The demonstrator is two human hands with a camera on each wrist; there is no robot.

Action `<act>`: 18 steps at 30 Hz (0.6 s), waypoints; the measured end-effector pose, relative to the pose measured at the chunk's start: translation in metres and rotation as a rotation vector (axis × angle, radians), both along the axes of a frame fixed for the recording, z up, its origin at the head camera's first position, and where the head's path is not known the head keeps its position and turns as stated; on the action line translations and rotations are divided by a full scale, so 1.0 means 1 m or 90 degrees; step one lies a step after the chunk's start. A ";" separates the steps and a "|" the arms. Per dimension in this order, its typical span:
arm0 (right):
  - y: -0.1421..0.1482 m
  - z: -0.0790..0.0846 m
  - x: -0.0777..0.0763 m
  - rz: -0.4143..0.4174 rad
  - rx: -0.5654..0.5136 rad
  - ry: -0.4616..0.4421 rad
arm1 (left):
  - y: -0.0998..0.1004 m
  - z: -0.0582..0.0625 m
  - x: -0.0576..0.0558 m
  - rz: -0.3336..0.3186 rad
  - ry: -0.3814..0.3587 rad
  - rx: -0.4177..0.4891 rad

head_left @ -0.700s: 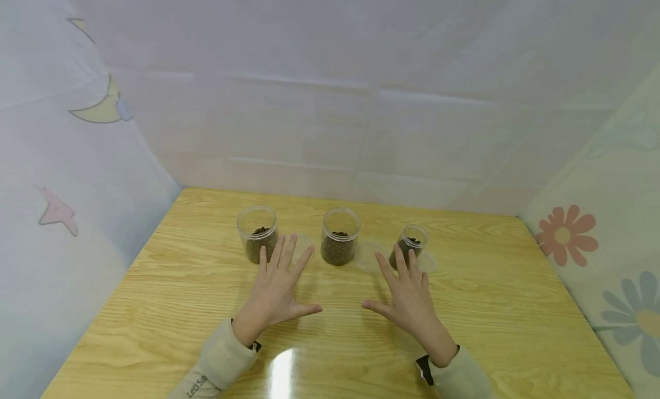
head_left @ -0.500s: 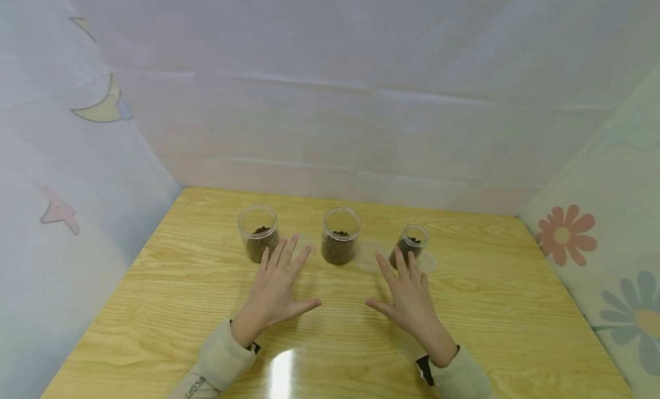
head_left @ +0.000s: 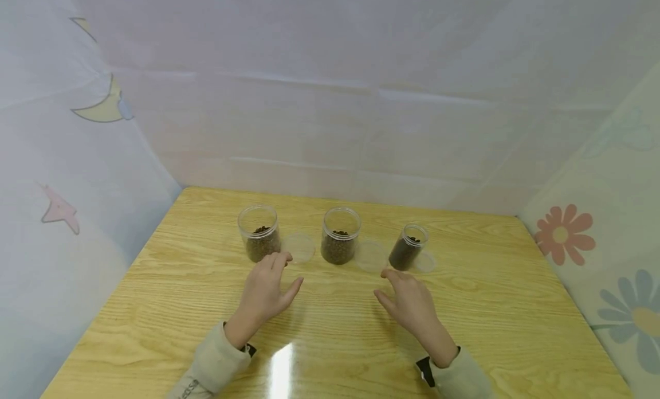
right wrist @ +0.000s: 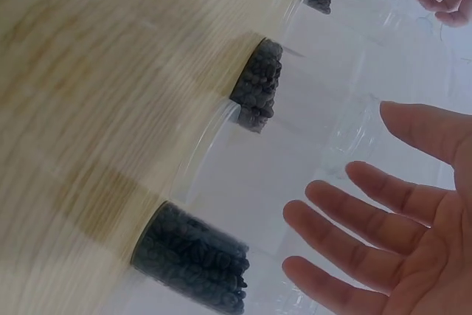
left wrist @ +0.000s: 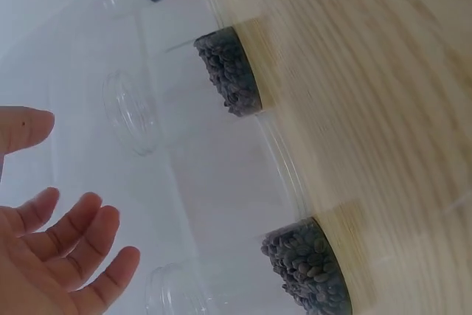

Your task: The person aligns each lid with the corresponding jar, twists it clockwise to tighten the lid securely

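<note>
Three clear jars, each partly filled with dark beans that look like coffee beans, stand uncapped in a row. The left jar (head_left: pixel 259 243) and middle jar (head_left: pixel 338 249) are wide; the right jar (head_left: pixel 404 253) is narrower. My left hand (head_left: pixel 263 290), fingers loosely bent, hovers in front of the left jar and holds nothing. In the left wrist view, its fingers (left wrist: pixel 87 245) are spread apart beside the jars. Nothing is in my right hand (head_left: pixel 414 307) either; it hangs in front of the narrow jar with thumb and fingers (right wrist: pixel 361 237) apart.
A clear round lid lies right of each jar: the left lid (head_left: pixel 300 248), the middle lid (head_left: pixel 370 257) and a smaller right lid (head_left: pixel 425 262). The wooden table (head_left: pixel 340 341) ends at a pale cloth backdrop (head_left: pixel 330 129) behind and on both sides.
Both hands have drawn back slightly from the jars, and their outstretched, spread fingers have relaxed into a bend. The jars and lids have stayed in place.
</note>
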State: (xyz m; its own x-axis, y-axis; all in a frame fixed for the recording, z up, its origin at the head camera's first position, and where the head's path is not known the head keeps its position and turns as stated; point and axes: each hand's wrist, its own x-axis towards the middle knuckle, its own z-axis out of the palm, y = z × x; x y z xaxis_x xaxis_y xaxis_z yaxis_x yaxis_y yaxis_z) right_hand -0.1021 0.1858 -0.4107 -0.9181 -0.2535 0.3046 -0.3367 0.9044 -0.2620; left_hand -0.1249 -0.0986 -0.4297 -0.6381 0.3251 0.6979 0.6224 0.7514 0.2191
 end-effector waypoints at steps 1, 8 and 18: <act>0.000 0.000 0.000 -0.002 -0.005 -0.004 | -0.001 0.000 0.000 0.004 0.004 0.009; 0.000 0.002 0.003 -0.016 -0.019 -0.033 | -0.013 -0.002 0.001 0.017 -0.017 0.068; 0.001 0.001 0.002 -0.012 -0.032 -0.043 | -0.033 -0.003 -0.003 0.011 -0.105 0.199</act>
